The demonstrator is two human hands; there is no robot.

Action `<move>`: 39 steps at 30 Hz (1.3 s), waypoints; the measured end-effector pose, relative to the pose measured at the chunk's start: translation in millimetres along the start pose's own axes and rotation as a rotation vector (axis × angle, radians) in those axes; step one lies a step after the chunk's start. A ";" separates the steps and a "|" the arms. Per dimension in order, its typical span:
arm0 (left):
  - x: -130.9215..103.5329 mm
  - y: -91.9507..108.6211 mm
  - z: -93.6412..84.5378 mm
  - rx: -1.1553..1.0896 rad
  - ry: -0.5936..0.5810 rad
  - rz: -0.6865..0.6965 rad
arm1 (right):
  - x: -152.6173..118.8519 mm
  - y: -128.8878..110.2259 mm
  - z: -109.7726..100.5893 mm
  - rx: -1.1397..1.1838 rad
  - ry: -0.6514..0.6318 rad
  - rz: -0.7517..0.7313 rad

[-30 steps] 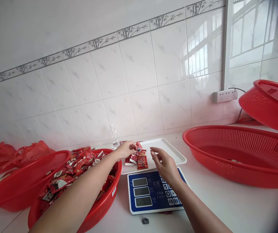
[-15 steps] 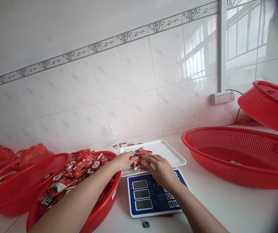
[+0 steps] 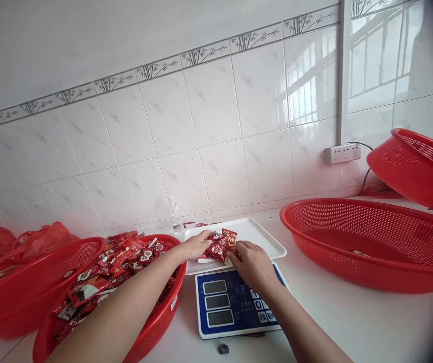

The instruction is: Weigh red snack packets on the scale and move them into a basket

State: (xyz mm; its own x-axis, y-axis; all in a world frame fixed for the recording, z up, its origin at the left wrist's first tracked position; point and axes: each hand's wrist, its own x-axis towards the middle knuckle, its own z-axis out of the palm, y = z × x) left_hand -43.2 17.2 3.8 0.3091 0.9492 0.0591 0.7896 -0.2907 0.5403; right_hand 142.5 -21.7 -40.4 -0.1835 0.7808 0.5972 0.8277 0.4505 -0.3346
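Several small red snack packets point(image 3: 218, 247) lie in a loose cluster on the white tray point(image 3: 265, 237) of a weighing scale. From the left, my left hand point(image 3: 196, 245) presses its curled fingers against the cluster. My right hand point(image 3: 252, 262) closes in on the right side, its bent fingers against the packets and its thumb low near the tray's front edge. Both hands hold the cluster between them; some fingertips are hidden. Below the tray, the blue scale panel point(image 3: 239, 315) has three grey displays, partly covered by my right forearm.
At left, under my left forearm, a red basket point(image 3: 176, 282) is heaped with similar packets. Another red basket point(image 3: 8, 302) and red plastic bags point(image 3: 46, 239) lie beyond. Large red baskets point(image 3: 375, 275) stand at right. A clear bottle point(image 3: 175, 214) stands behind the tray; a small dark object point(image 3: 223, 348) lies in front.
My fingers have shifted on the packets, and more of the cluster shows between my hands. The whole view has moved slightly; the baskets and scale stay in place.
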 end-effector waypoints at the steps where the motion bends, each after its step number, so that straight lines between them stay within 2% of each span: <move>1: 1.2 1.4 1.1 0.001 -0.026 -0.011 | -0.2 0.9 0.3 -0.004 0.000 0.016; 3: 3.5 4.0 3.0 0.020 -0.038 -0.009 | -0.6 1.7 0.6 -0.002 -0.017 0.051; 7: 8.1 6.3 5.0 0.048 0.059 0.035 | 0.1 0.1 -1.2 0.032 -0.048 0.105; 14: 5.3 6.2 -0.2 0.158 0.117 -0.099 | 0.5 1.1 -4.5 0.091 -0.069 0.143; 21: -3.1 -3.9 -10.0 0.164 0.065 -0.098 | 2.0 12.6 10.5 0.212 0.159 0.010; 23: -2.6 -7.0 -11.1 0.144 0.086 -0.124 | 2.9 13.8 14.7 0.260 0.212 0.000; 26: 1.2 -11.2 -10.0 0.117 0.172 -0.147 | 4.0 14.2 18.3 0.333 0.270 0.002; 31: 6.8 -14.0 -8.7 0.103 0.326 -0.099 | 5.4 13.0 16.4 0.435 0.298 0.013; 36: 3.6 -8.0 -15.1 0.054 0.495 -0.016 | 5.5 9.2 8.4 0.481 0.283 0.059; 39: 1.3 -3.1 -17.5 0.033 0.541 0.026 | 5.1 8.4 6.6 0.512 0.304 0.065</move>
State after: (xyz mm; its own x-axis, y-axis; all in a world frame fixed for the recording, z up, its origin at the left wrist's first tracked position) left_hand -54.5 21.5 16.9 0.0190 0.8655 0.5005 0.8044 -0.3105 0.5065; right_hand 145.0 -11.1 -45.0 0.0813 0.6892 0.7200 0.4572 0.6161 -0.6414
